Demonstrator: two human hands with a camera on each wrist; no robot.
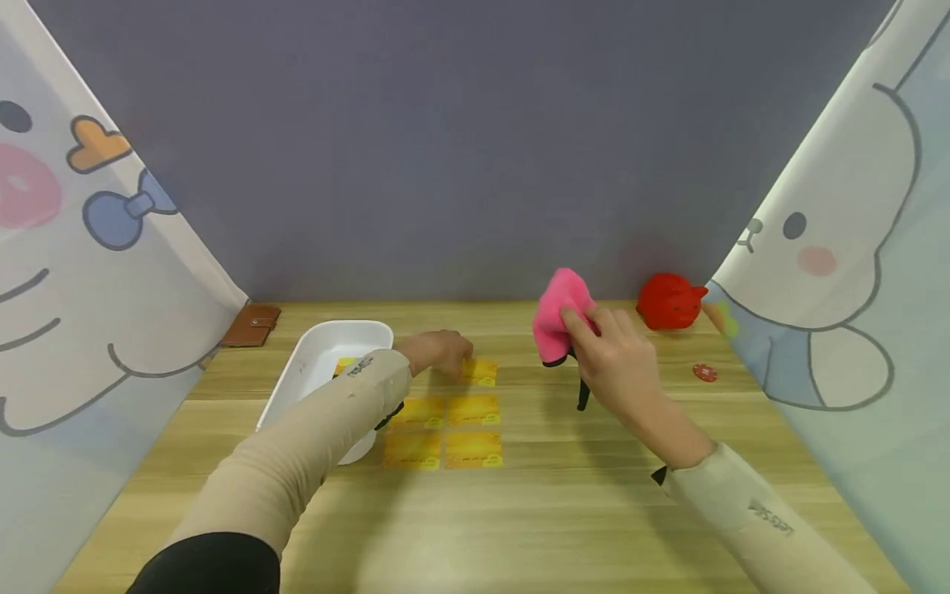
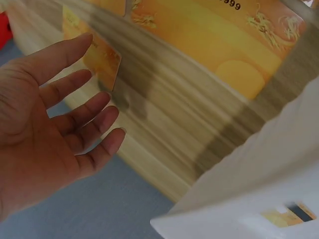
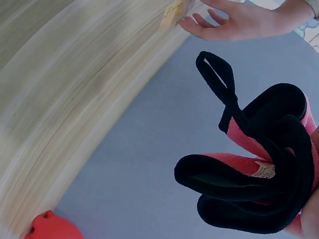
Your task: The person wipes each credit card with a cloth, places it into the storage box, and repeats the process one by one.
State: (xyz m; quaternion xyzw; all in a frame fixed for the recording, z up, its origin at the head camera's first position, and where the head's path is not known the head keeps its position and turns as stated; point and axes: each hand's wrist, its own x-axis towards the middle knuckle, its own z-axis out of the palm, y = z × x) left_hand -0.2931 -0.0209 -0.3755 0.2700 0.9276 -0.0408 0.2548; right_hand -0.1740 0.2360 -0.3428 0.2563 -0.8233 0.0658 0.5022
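Observation:
In the head view my right hand (image 1: 616, 363) pinches a bright pink cloth (image 1: 560, 309) with black trim, held up above the table. The right wrist view shows the cloth's folded black edging (image 3: 239, 186), a black hanging loop (image 3: 218, 74) and a small label. My left hand (image 1: 441, 353) is over the back row of gold cards, beside one gold card (image 1: 481, 372). From the left wrist, this hand (image 2: 55, 114) has relaxed, spread fingers with nothing between them, near a gold card (image 2: 104, 62). More gold cards (image 1: 473, 410) lie in rows toward the front.
A white tray (image 1: 315, 351), partly behind the left forearm, holds a yellow card (image 1: 344, 364). A brown wallet (image 1: 252, 326) lies at the back left. The red piggy bank (image 1: 670, 303) and a red chip (image 1: 705, 373) are on the right. Patterned side panels flank the wooden table.

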